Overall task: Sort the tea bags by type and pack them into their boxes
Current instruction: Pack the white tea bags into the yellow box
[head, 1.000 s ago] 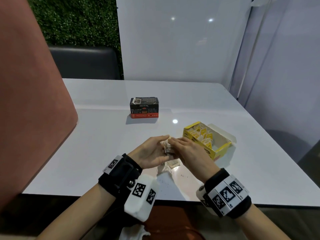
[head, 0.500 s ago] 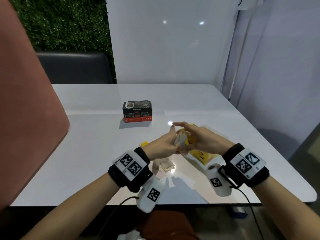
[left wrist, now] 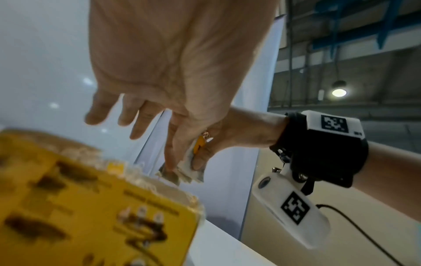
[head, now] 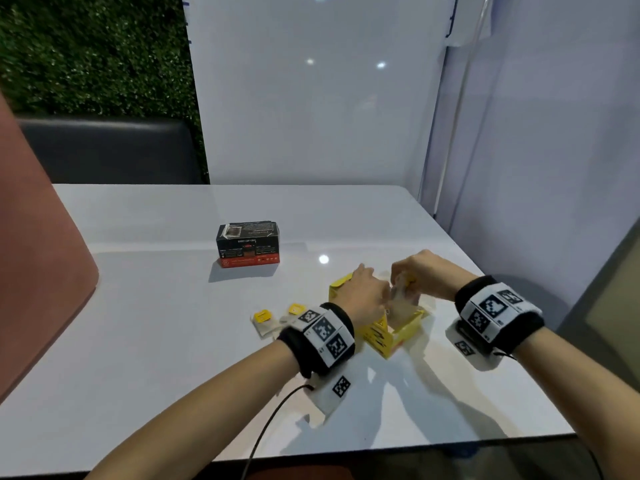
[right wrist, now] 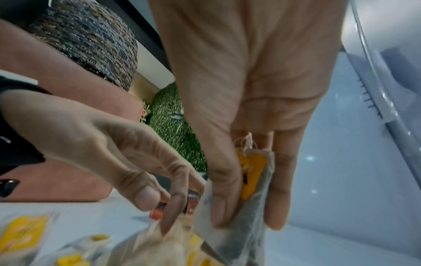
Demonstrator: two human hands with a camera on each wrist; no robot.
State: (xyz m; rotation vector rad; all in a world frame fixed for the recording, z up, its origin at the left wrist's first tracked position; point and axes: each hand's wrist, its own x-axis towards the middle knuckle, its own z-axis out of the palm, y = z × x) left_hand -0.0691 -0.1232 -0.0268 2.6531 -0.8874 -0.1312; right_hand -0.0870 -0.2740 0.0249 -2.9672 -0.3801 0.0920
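Observation:
My right hand (head: 412, 271) pinches a small bunch of tea bags (right wrist: 248, 212) with yellow tags between thumb and fingers, just above the open yellow box (head: 381, 336). My left hand (head: 365, 292) hovers over the same box with loose, spread fingers (left wrist: 102, 111). Its index fingertip touches the tea bags (right wrist: 159, 248) lying inside. Two more yellow-tagged tea bags (head: 265, 320) lie on the white table (head: 156, 341), left of the box. A shut black and red tea box (head: 247, 244) stands farther back.
A reddish padded seat back (head: 38, 271) rises along the table's left side. White panels (head: 311, 116) wall off the far and right edges. A cable (head: 270, 420) trails from my left wrist over the near table edge.
Both hands have carried the bunch of tea bags to the right, from above the table to above the yellow box. The two loose tea bags on the table have come into sight.

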